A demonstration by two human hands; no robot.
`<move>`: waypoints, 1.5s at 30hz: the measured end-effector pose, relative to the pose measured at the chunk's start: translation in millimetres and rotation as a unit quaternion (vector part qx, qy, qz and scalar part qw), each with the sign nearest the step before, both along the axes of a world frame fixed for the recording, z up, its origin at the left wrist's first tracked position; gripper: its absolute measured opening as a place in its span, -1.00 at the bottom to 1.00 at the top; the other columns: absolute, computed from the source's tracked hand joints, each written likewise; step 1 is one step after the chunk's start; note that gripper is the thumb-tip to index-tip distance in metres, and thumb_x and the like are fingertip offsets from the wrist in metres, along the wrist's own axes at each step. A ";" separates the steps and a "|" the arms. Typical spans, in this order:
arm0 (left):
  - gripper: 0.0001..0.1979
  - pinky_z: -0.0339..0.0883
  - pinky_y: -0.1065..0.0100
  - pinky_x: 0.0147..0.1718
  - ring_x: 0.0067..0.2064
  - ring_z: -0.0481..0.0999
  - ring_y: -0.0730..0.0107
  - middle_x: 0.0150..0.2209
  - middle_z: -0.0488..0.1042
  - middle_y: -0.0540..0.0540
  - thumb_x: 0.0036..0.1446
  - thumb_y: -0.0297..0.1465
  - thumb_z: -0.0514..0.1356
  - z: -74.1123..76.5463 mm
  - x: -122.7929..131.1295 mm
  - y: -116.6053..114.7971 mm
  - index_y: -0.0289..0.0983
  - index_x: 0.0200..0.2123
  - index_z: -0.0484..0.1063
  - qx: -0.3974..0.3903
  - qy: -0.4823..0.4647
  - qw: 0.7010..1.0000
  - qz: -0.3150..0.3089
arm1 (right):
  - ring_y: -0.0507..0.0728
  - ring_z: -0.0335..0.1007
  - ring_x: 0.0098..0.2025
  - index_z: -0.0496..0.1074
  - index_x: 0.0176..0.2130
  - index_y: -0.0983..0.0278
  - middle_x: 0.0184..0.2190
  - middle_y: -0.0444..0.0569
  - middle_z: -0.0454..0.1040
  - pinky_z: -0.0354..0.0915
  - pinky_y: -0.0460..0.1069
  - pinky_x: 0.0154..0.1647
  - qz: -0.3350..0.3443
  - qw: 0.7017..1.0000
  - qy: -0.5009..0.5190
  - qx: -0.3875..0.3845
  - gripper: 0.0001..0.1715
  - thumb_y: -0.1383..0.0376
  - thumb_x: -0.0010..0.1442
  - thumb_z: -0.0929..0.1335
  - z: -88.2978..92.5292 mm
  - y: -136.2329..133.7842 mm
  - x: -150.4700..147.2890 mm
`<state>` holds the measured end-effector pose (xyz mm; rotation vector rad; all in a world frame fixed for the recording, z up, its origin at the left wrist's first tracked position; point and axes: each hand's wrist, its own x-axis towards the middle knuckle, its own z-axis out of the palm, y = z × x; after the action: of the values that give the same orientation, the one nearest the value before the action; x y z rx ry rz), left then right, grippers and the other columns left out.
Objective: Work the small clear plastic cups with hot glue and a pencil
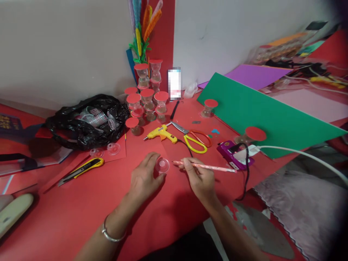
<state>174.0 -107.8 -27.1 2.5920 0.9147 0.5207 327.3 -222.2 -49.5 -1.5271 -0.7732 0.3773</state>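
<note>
My left hand [145,175], with a silver bangle at its wrist, has thumb and fingers around a small clear plastic cup [162,165] on the red table surface [114,206]. A patterned pink pencil [209,166] is pinched in my right hand [200,177], its tip just right of the cup. Beyond the hands lie a yellow glue gun [161,134] and scissors [191,137] with yellow and red handles. Several hourglass-shaped pieces of joined clear cups with red discs on top [148,103] stand behind them.
A black plastic bag [89,123] holds more clear cups at the left, near a yellow utility knife [84,170]. At the right are a purple power strip [233,156] with cables and a green board [261,112]. A lit phone [174,83] leans at the back.
</note>
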 end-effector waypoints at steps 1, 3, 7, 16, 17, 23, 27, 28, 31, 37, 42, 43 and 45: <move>-0.52 0.51 0.12 -0.07 0.07 0.53 0.03 0.15 0.47 -0.25 0.09 -0.38 0.27 1.3 -1.7 -3.1 -0.25 0.10 0.37 0.029 -0.012 0.999 -0.008 | 0.19 0.62 -0.32 0.54 -0.28 0.23 -0.35 0.00 0.65 0.54 0.05 -0.25 -0.002 1.000 -0.001 -0.003 -0.66 0.06 0.33 0.33 0.2 0.1 0.4; -0.57 0.47 0.05 -0.05 0.06 0.52 -0.01 0.13 0.48 -0.27 0.14 -0.36 0.24 4.5 -4.5 -12.8 -0.24 0.09 0.37 0.084 -0.030 0.996 -0.027 | 0.19 0.62 -0.35 0.54 -0.28 0.23 -0.37 0.00 0.65 0.55 0.06 -0.27 -0.004 1.000 -0.003 -0.006 -0.65 0.04 0.32 0.33 0.7 0.7 1.0; -0.54 0.40 -0.01 0.00 0.11 0.47 -0.09 0.14 0.46 -0.35 0.19 -0.39 0.18 3.3 -6.4 -40.7 -0.33 0.16 0.32 0.145 -0.047 0.985 -0.074 | 0.20 0.62 -0.34 0.55 -0.27 0.22 -0.35 0.01 0.66 0.56 0.07 -0.27 0.005 1.000 0.001 -0.004 -0.65 0.04 0.32 0.33 1.3 3.8 1.0; -0.35 0.23 0.00 0.18 0.33 0.27 -0.04 0.27 0.34 -0.37 0.18 -0.51 0.09 -16.8 -8.9 -61.7 -0.40 0.35 0.08 0.196 -0.029 0.979 -0.047 | 0.21 0.62 -0.30 0.57 -0.26 0.23 -0.31 0.04 0.65 0.55 0.07 -0.23 0.031 0.999 0.011 -0.019 -0.64 0.04 0.33 0.33 -10.5 7.9 -0.7; -0.33 0.22 0.00 0.19 0.33 0.26 -0.02 0.27 0.34 -0.36 0.18 -0.52 0.08 -17.6 -9.4 -61.1 -0.40 0.36 0.05 0.197 -0.026 0.979 -0.047 | 0.22 0.62 -0.30 0.57 -0.26 0.24 -0.31 0.05 0.65 0.54 0.07 -0.23 0.027 0.999 0.010 -0.024 -0.63 0.04 0.32 0.34 -11.7 8.2 -0.3; -0.34 0.12 0.01 0.28 0.35 0.25 0.01 0.27 0.34 -0.34 0.22 -0.46 0.07 -29.1 -10.9 -58.3 -0.40 0.38 0.06 0.193 -0.029 0.980 -0.047 | 0.22 0.60 -0.35 0.57 -0.32 0.25 -0.36 0.07 0.65 0.53 0.07 -0.27 0.004 0.999 -0.003 -0.049 -0.55 -0.04 0.30 0.33 -12.5 10.9 1.3; -0.35 0.07 0.02 0.32 0.36 0.23 0.04 0.28 0.35 -0.32 0.22 -0.49 0.06 -35.4 -11.3 -59.1 -0.41 0.37 0.08 0.198 -0.034 0.979 -0.039 | 0.22 0.60 -0.36 0.57 -0.36 0.25 -0.41 0.04 0.63 0.53 0.05 -0.30 -0.008 0.997 -0.015 -0.073 -0.52 -0.07 0.27 0.34 -10.9 12.2 0.8; -0.35 0.06 0.02 0.32 0.36 0.23 0.04 0.28 0.35 -0.31 0.21 -0.50 0.05 -35.9 -11.2 -59.4 -0.42 0.37 0.08 0.197 -0.035 0.979 -0.037 | 0.22 0.60 -0.37 0.57 -0.36 0.24 -0.43 0.03 0.63 0.53 0.04 -0.31 -0.011 0.997 -0.016 -0.076 -0.52 -0.08 0.26 0.34 -10.8 12.6 0.5; -0.36 0.04 0.03 0.33 0.37 0.21 0.07 0.28 0.35 -0.29 0.21 -0.49 0.04 -35.5 -10.6 -59.0 -0.43 0.36 0.10 0.188 -0.032 0.981 -0.036 | 0.22 0.60 -0.39 0.56 -0.36 0.24 -0.45 0.02 0.62 0.53 0.03 -0.34 -0.019 0.997 -0.012 -0.077 -0.52 -0.08 0.25 0.35 -11.6 13.9 0.1; -0.45 -0.11 0.06 0.36 0.36 0.20 0.08 0.29 0.35 -0.25 0.18 -0.50 0.04 -30.7 -9.4 -55.7 -0.47 0.25 0.27 0.198 -0.027 0.979 -0.034 | 0.21 0.60 -0.37 0.57 -0.36 0.24 -0.42 0.03 0.63 0.54 0.03 -0.33 -0.023 0.996 -0.003 -0.085 -0.53 -0.08 0.24 0.35 -13.4 15.9 0.7; -0.45 -0.07 0.07 0.34 0.35 0.20 0.07 0.28 0.34 -0.26 0.18 -0.49 0.05 -28.3 -9.9 -56.4 -0.47 0.25 0.26 0.190 -0.021 0.981 -0.037 | 0.22 0.60 -0.37 0.57 -0.35 0.23 -0.43 0.02 0.63 0.53 0.03 -0.32 -0.024 0.995 -0.007 -0.097 -0.52 -0.09 0.25 0.34 -13.0 15.2 0.5; -0.44 -0.06 0.06 0.34 0.36 0.19 0.06 0.29 0.33 -0.27 0.18 -0.50 0.06 -28.6 -10.0 -56.9 -0.48 0.26 0.26 0.188 -0.019 0.981 -0.038 | 0.22 0.60 -0.37 0.57 -0.35 0.24 -0.43 0.03 0.63 0.53 0.04 -0.31 -0.024 0.995 -0.007 -0.098 -0.52 -0.10 0.25 0.35 -13.4 14.8 0.3; -0.44 -0.08 0.05 0.35 0.37 0.16 0.05 0.30 0.32 -0.28 0.18 -0.51 0.06 -29.8 -9.9 -57.9 -0.49 0.26 0.25 0.186 -0.017 0.982 -0.038 | 0.22 0.59 -0.37 0.57 -0.36 0.24 -0.43 0.03 0.63 0.53 0.04 -0.31 -0.023 0.995 -0.002 -0.098 -0.51 -0.10 0.24 0.35 -13.9 14.2 0.0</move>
<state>164.1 -165.8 -56.9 2.9244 0.7629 0.7760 327.4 -208.0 -63.4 -1.7273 -0.7184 0.4263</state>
